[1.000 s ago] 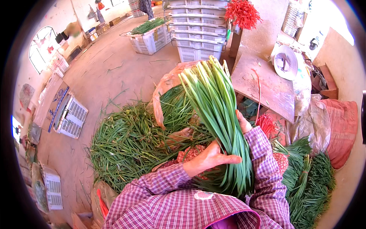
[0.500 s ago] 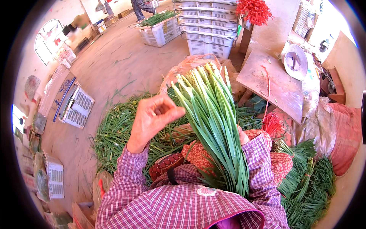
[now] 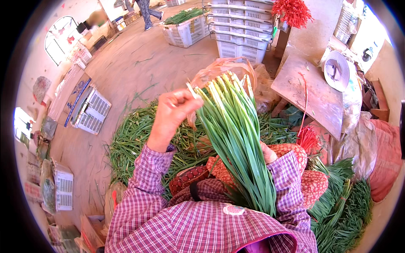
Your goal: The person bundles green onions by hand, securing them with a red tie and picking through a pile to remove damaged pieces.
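A thick bunch of garlic chives [image 3: 240, 139] stands tilted in front of me, pale cut ends up and green blades trailing toward my lap. My right hand [image 3: 268, 153] grips it from the right side; most of those fingers are hidden behind the blades. At the upper left of the bunch, my left hand [image 3: 175, 114] has thumb and fingers pinched on the pale end of a single chive stalk [image 3: 192, 89]. Loose chives [image 3: 135, 139] lie heaped on the floor beyond my left arm. Tied chive bundles [image 3: 346, 211] lie to my right.
A low board table [image 3: 308, 92] with a sun hat [image 3: 336, 71] stands at the right, near red ties [image 3: 309, 138]. Stacked white crates [image 3: 240, 46] and a crate of chives [image 3: 185, 31] stand ahead. Another crate [image 3: 93, 110] is at left. A person's legs [image 3: 146, 12] show far back.
My left hand has closed from a loose curl into a pinch on a stalk at the bunch's left edge. The right hand keeps its hold. The person behind has stepped further into view.
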`<state>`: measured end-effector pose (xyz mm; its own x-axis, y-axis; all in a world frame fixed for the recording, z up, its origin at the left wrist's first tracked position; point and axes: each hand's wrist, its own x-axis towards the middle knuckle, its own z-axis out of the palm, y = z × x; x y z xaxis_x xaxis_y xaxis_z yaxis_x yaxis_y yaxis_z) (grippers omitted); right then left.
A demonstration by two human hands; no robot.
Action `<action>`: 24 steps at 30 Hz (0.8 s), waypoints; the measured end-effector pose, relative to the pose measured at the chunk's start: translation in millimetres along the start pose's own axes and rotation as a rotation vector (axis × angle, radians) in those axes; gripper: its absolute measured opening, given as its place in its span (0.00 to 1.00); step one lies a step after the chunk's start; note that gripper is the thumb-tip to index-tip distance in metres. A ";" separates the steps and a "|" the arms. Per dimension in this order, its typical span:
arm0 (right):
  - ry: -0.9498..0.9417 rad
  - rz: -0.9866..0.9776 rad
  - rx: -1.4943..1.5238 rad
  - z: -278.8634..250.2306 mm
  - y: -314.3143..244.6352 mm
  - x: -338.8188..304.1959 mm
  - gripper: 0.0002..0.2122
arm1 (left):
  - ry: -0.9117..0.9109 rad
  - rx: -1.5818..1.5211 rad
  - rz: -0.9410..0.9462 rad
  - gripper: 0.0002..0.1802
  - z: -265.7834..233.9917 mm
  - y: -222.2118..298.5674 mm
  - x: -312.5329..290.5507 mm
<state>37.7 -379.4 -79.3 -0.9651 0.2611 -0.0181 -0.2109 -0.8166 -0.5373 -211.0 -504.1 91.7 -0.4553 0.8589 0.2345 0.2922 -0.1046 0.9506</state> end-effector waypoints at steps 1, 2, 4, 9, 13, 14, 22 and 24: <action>-0.030 0.014 0.007 -0.9 1.3 2.0 0.37 | 0.065 -0.049 -0.022 0.06 -8.5 1.8 1.6; -0.034 0.018 0.009 0.2 3.0 3.2 0.37 | 0.112 -0.192 0.026 0.07 -23.9 -3.5 6.6; -0.009 -0.033 -0.015 1.5 7.0 4.3 0.37 | 0.237 -0.408 0.132 0.08 -59.2 -8.4 17.3; -0.033 0.015 0.006 -1.4 6.3 0.6 0.37 | 0.714 0.158 0.008 0.20 -228.2 -69.8 53.3; -0.047 -0.055 -0.001 11.2 6.0 12.5 0.36 | 0.539 0.298 -0.202 0.38 -221.2 -132.8 14.0; -0.062 -0.035 -0.015 15.9 5.0 12.6 0.36 | 0.248 -0.029 -0.048 0.44 -192.5 -141.3 -10.8; -0.009 0.232 -0.521 50.2 -4.3 28.8 0.40 | -0.027 -0.776 -0.131 0.69 30.4 -78.0 -8.5; 0.005 0.203 -0.518 62.5 -2.9 29.5 0.43 | -0.216 -1.015 -0.046 0.71 40.3 -62.3 -3.1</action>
<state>0.2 -401.6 -25.6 -0.9774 0.1285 -0.1680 0.0843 -0.4914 -0.8668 -193.9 -480.1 23.6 -0.2584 0.9339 0.2473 -0.6125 -0.3563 0.7056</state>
